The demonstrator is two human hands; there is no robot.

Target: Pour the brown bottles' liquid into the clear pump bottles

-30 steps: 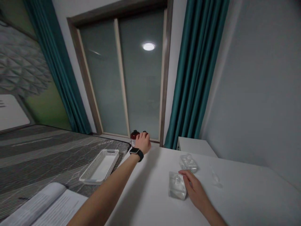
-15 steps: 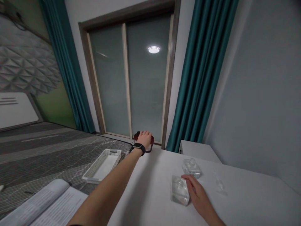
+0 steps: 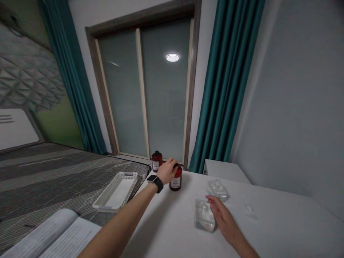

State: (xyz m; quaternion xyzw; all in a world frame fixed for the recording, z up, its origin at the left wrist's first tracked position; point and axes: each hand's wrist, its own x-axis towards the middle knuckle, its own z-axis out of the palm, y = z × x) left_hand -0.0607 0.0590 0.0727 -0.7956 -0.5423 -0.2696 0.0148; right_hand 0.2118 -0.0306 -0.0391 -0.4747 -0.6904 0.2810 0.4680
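My left hand (image 3: 168, 171), with a black watch on its wrist, is closed over the black cap of a dark red bottle (image 3: 175, 181) with a white label. Behind it and to the left stands a second dark red bottle (image 3: 156, 162), upright at the far end of the table. My right hand (image 3: 220, 213) lies beside a clear square glass bottle (image 3: 204, 215), fingers stretched out and nothing gripped. It is too close to tell whether they touch. Another clear glass bottle (image 3: 217, 190) is just beyond the fingertips.
The white table (image 3: 166, 233) holds a small clear plastic item (image 3: 249, 209) at right. On the grey bed (image 3: 67, 172) at left are a white basket (image 3: 99, 203) and an open book (image 3: 64, 236). A white cabinet (image 3: 225, 168) stands past the table near the teal curtain (image 3: 228, 89).
My left hand has brought one dark red bottle nearer and to the right, so the second bottle now shows behind it. My right hand has hardly moved. The view has shifted slightly.
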